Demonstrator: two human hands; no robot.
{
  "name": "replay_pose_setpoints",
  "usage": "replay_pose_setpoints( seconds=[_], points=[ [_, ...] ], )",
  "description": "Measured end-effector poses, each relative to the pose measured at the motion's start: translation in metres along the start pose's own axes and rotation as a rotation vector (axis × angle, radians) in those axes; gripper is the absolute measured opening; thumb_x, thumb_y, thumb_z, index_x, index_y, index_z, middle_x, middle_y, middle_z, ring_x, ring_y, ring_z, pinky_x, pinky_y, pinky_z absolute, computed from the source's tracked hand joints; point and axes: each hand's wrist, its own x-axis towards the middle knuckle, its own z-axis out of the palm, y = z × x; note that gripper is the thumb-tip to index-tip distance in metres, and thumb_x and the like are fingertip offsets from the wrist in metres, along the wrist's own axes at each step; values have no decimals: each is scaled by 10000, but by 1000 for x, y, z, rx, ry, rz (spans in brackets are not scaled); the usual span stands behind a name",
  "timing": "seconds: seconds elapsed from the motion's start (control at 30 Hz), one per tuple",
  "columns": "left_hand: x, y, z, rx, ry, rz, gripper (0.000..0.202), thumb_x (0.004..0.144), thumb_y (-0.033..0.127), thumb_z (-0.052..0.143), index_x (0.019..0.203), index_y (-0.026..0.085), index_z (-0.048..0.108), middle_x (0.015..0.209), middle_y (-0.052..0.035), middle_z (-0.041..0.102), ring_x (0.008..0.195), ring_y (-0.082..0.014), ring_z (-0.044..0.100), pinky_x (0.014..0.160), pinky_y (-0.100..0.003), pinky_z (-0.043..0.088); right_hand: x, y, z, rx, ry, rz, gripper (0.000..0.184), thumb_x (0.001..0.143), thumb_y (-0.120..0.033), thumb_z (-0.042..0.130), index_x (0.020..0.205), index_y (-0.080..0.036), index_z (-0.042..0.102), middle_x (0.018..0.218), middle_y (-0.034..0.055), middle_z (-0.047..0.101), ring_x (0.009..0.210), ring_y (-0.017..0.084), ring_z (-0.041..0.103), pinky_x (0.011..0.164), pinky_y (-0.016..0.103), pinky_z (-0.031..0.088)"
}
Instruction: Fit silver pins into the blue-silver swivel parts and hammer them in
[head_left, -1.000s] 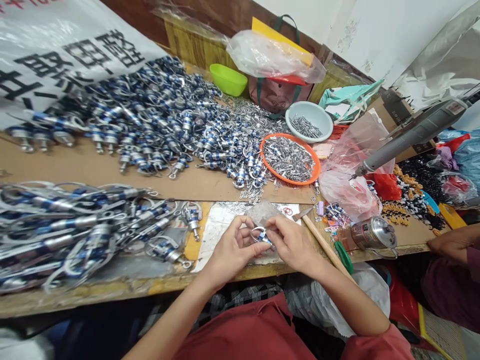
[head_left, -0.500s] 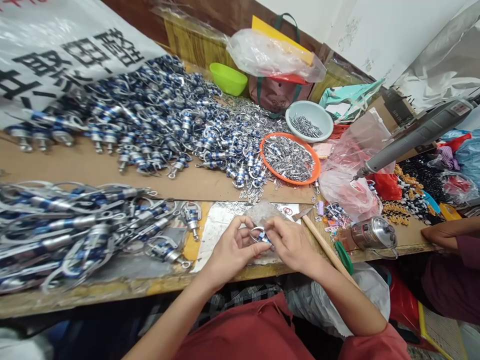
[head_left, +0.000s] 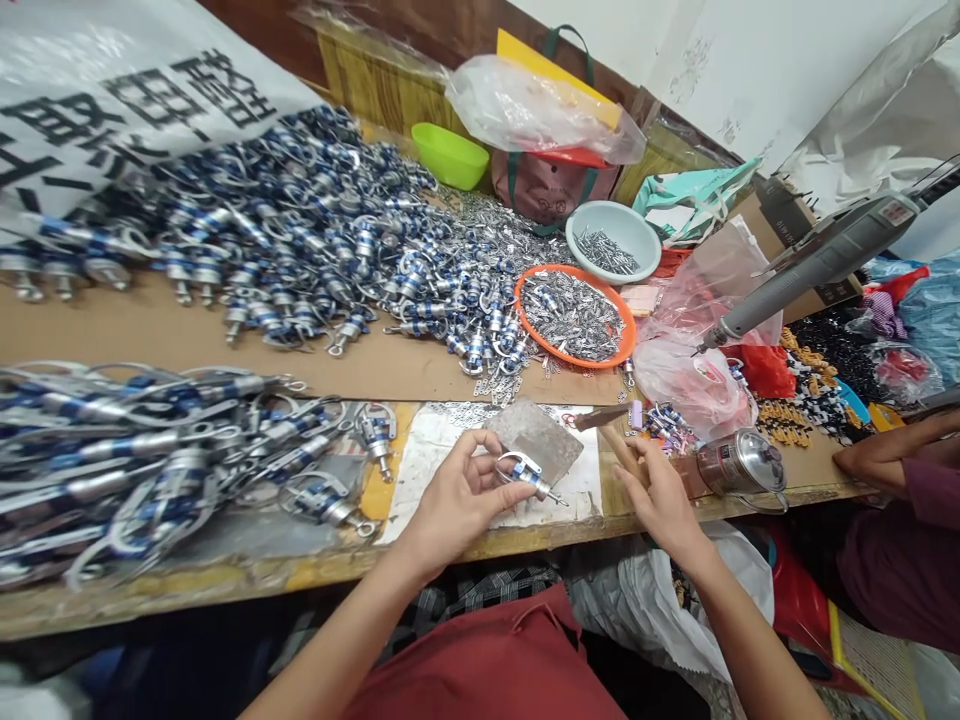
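Between the thumb and fingers of my left hand (head_left: pixel 469 490) is a small silver-and-blue metal fitting (head_left: pixel 529 475) with a curved loop and a thin pin end. It is held just above a flat grey metal plate (head_left: pixel 544 437), which rests on a white sheet (head_left: pixel 420 470). To the right, my right hand (head_left: pixel 660 500) is closed round the wooden handle of a hammer (head_left: pixel 619 440). The dark hammer head points left, beside the plate's right corner. Part of the handle is hidden by the hand.
Heaps of similar fittings (head_left: pixel 300 240) cover the left and back of the bench. An orange tray (head_left: pixel 577 362) and a pale bowl (head_left: pixel 645 265) hold small metal parts. An electric screwdriver (head_left: pixel 810 270) hangs at right, above a metal mug (head_left: pixel 742 465). A co-worker's arm (head_left: pixel 892 445) rests far right.
My right hand has left the fitting and moved right onto the hammer, whose head is now raised from its earlier place. My left hand keeps the fitting, and the plate shows more fully.
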Motion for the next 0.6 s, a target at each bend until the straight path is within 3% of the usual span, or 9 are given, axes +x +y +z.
replay_pose_setpoints(
  seconds=[0.13,0.2,0.37,0.6],
  points=[
    [1,0,0,6,6,-4,485,571,240,753,835,228,347,723,71,577,681,-118,613,679,-281,495,0,-38,-13,66,35,-326,514,880,-121,416,1359,-269,301,1111,57,583,986,169,564,816,283,473],
    [1,2,1,7,10,1,486,566,238,753,829,228,344,714,73,576,674,-119,613,675,-281,494,-1,-47,-16,34,59,-400,587,866,-73,402,1388,-292,245,1050,54,599,918,162,583,771,270,483],
    [0,5,1,16,10,-7,489,556,234,755,824,227,346,713,73,579,655,-116,611,646,-264,490,-5,-47,-9,-166,-93,-340,559,851,-59,344,1374,-252,308,815,43,598,693,145,578,629,242,493],
    [-1,8,7,28,29,-10,502,521,246,759,820,222,357,682,79,572,630,-128,628,626,-270,501,-11,-40,-1,-42,-76,-247,499,884,-130,372,1361,-272,332,945,53,627,803,157,610,693,258,509]
  ],
)
